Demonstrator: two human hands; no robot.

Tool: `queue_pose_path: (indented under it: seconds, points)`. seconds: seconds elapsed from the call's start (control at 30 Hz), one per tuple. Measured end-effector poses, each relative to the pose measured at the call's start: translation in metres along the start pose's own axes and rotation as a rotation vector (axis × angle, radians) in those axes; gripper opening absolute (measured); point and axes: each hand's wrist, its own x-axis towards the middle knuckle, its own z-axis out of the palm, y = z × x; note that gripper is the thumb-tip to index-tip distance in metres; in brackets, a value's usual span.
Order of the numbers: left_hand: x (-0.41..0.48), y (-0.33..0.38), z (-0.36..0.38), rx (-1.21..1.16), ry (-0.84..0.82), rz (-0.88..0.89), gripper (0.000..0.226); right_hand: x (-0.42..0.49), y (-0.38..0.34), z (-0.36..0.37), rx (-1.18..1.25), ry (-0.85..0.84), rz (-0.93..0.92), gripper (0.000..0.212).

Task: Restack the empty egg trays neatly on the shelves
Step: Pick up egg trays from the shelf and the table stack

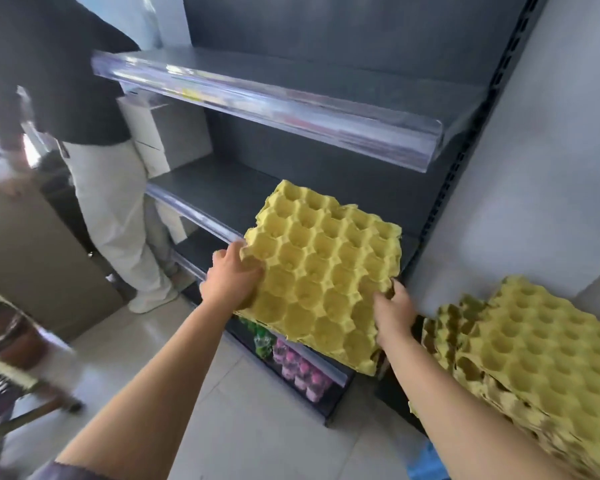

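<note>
A small stack of yellow egg trays hangs tilted in front of the dark middle shelf, its far edge over the shelf front. My left hand grips the stack's left edge, thumb on top. My right hand grips the near right edge with curled fingers. A larger, uneven pile of yellow egg trays sits at the lower right, beside my right forearm.
The top shelf with a clear plastic lip juts out above. Bottles with pink and green caps fill the bottom shelf. A person in light trousers stands at the left holding a cardboard box. White boxes sit on the middle shelf's left.
</note>
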Motion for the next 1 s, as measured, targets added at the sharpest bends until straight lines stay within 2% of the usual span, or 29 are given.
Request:
queue_pose_path:
  seconds: [0.07,0.27,0.37,0.47,0.53,0.73,0.87,1.0]
  points:
    - [0.014,-0.017,-0.012,0.141,0.037,-0.034,0.057,-0.004,-0.01,0.03,0.002,0.016,0.015,0.044]
    - [0.078,-0.054,-0.036,0.191,0.053,0.066,0.06,0.017,-0.027,0.111,0.017,0.01,-0.001,0.043]
    - [0.112,-0.065,-0.048,0.402,0.097,0.308,0.065,0.035,-0.042,0.154,0.023,0.003,-0.012,0.043]
    - [0.146,-0.069,-0.058,0.629,-0.043,0.619,0.071,0.058,-0.06,0.203,0.024,-0.014,0.005,0.045]
    - [0.171,-0.076,-0.063,0.745,-0.133,0.744,0.07,0.07,-0.073,0.231,0.027,-0.022,0.023,0.046]
    - [0.255,-0.092,-0.073,0.945,-0.14,0.829,0.07,0.104,-0.101,0.292,-0.019,-0.015,0.054,0.044]
    - [0.316,-0.1,-0.074,0.941,-0.123,0.826,0.069,0.124,-0.117,0.332,-0.067,0.019,0.003,0.047]
    - [0.38,-0.108,-0.076,0.879,-0.196,0.832,0.068,0.139,-0.132,0.372,-0.131,-0.002,-0.008,0.055]
